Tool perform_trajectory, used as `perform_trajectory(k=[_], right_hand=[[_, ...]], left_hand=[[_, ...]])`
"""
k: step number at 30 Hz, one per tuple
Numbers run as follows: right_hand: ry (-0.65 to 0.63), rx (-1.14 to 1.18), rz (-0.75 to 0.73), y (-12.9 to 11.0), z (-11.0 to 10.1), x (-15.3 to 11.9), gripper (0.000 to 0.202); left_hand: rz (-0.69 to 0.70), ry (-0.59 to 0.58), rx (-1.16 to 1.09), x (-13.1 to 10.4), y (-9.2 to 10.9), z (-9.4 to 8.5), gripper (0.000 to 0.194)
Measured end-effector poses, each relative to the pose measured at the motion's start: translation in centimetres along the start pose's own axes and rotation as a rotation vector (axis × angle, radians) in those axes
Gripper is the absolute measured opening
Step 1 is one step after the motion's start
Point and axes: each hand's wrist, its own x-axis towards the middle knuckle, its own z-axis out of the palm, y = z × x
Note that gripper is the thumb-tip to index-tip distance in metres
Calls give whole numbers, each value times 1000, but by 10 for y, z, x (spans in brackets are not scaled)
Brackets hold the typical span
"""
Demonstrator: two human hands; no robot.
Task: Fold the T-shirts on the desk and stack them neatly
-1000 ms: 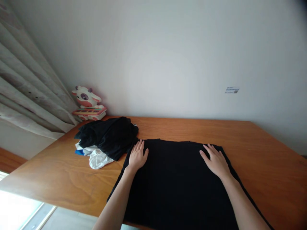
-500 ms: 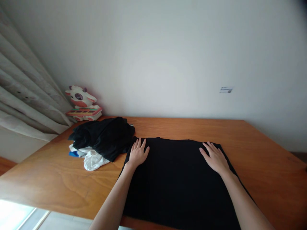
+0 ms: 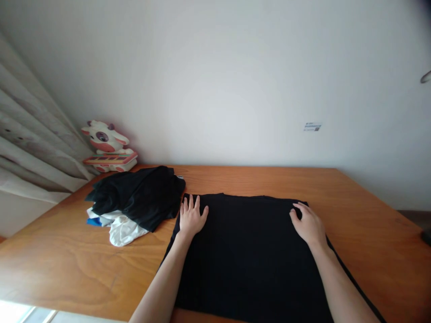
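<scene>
Fabric fills the foreground on my feed: a black garment (image 3: 249,251) spread flat at 6 o'clock on the wooden table (image 3: 77,273), its near edge close to the front rim and running out of my view toward 5 o'clock. A pull toward me could drag that edge over the rim, and I'd judge its weight might then draw the rest along.

At 7 o'clock the left hand (image 3: 191,218) lies palm down near the garment's far corner, fingers spread and gripping nothing. Light pressure there could let the cloth skew if the other side is tugged.

At 4 o'clock the right hand (image 3: 309,224) is curled by the opposite corner, thumb and forefinger apart; I can't tell whether the hidden fingers have cloth. A shallow pinch might slip, or catch one layer if there are several.

Further out, at 8 o'clock, a heap of clothes (image 3: 148,193) sits just beside the left corner; a wide sweep could snag it and shove it against the cow toy (image 3: 109,143) at 9.
</scene>
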Motion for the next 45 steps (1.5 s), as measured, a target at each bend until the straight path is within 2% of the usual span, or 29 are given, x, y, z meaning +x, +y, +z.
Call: perform_trajectory(k=[5,9,14,17,20,26,33,36,38,41,43,45], right_hand=[[-77,-122,55,3,5,1,64],[-97,-135,56,4,9,1,67],[125,-133,-78,3,2,0,51],[175,-173,-181,-4,-7,-4,40],[94,-252,-193,-14,-13,-10,36],[2,-265,-84,-31,-20,-17,40],[-35,-184,-33,-29,-22,-13,39],[-5,-130,-149,-43,-30,-14,37],[-83,-52,-361,-61,-41,-19,36],[-349,100,-691,-93,-59,-37,45],[-525,197,-811,-112,-68,-51,66],[-675,274,-848,-123,-74,-63,78]], left_hand=[[59,-5,2,5,-10,-5,69],[127,48,-67,9,-25,-4,54],[156,173,-151,8,-30,-2,43],[280,231,-216,7,-27,-5,36],[377,193,-262,3,-22,-7,36],[335,55,-245,-8,-16,-4,43],[358,73,-212,-9,-14,-3,42],[406,97,-198,-12,-9,-14,36],[477,90,-209,-17,-3,-24,31],[607,87,-261,-23,4,-38,27],[673,115,-310,-25,6,-47,26],[720,154,-358,-24,6,-55,26]])
